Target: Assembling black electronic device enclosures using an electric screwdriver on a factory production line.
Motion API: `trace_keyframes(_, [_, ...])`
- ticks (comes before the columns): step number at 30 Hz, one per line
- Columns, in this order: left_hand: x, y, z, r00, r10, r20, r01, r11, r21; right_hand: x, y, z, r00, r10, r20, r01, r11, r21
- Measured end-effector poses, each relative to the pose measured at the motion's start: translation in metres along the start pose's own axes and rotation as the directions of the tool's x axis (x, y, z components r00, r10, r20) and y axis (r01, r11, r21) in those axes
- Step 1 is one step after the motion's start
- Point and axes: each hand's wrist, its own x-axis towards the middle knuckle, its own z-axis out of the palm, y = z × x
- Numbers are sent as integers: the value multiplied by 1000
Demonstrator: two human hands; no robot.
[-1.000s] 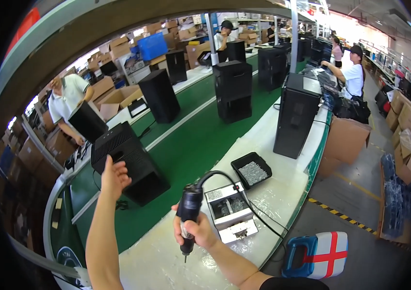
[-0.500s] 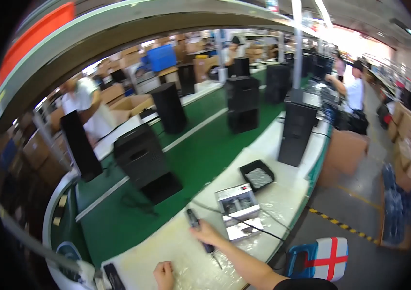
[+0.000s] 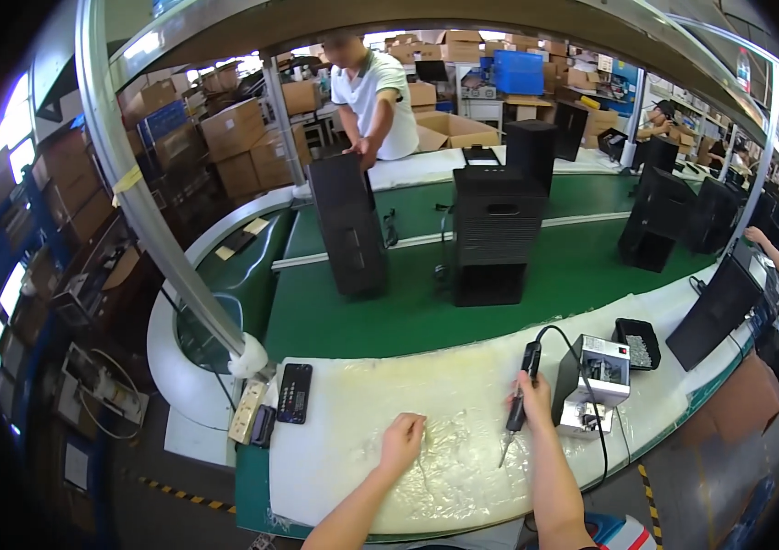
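My right hand (image 3: 539,401) is wrapped round a black corded electric screwdriver (image 3: 532,359) above the white padded bench top (image 3: 334,477). The bit slants down toward clear plastic film, with its tip close to the film. To the left, my left hand (image 3: 400,444) is closed with its fingers curled; whatever it may hold is hidden. Just right of the screwdriver stands a silver screw feeder (image 3: 606,368), with the cord crossing in front of it. Behind that, a black tray (image 3: 624,330) contains many small screws.
Black box speakers stand on the green conveyor, one (image 3: 348,229) under a co-worker's hands (image 3: 364,149), another (image 3: 497,225) at the middle. A speaker (image 3: 718,312) leans at the bench's right. A black phone-like device (image 3: 294,394) and power strip (image 3: 247,412) lie left. A metal post (image 3: 156,215) rises there.
The view has swung to the left, so the bench and speakers appear farther right. My right hand keeps its hold on the screwdriver, and my left hand stays closed.
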Motion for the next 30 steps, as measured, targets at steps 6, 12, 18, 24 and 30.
trace_keyframes(6, [30, 0, -4, 987, -84, 140, 81, 996, 31, -1, -7, -3, 1000, 9, 11, -9, 999, 35])
trace_keyframes(12, [197, 99, -56, 683, 694, -228, -496, 670, 553, 5, -3, -1, 1000, 3, 2, -3, 999, 45])
trace_keyframes(18, [355, 134, -93, 773, 627, -95, -250, 439, 863, 11, 6, -1, 1000, 11, -1, -11, 997, 73])
trace_keyframes(24, [331, 124, -95, 831, 556, -30, -237, 402, 885, 7, 3, 2, 1000, -1, 3, 1, 996, 94])
trace_keyframes(30, [230, 175, -72, 824, 542, 165, -410, 370, 834, 5, 0, -6, 1000, -17, -15, 18, 998, 55])
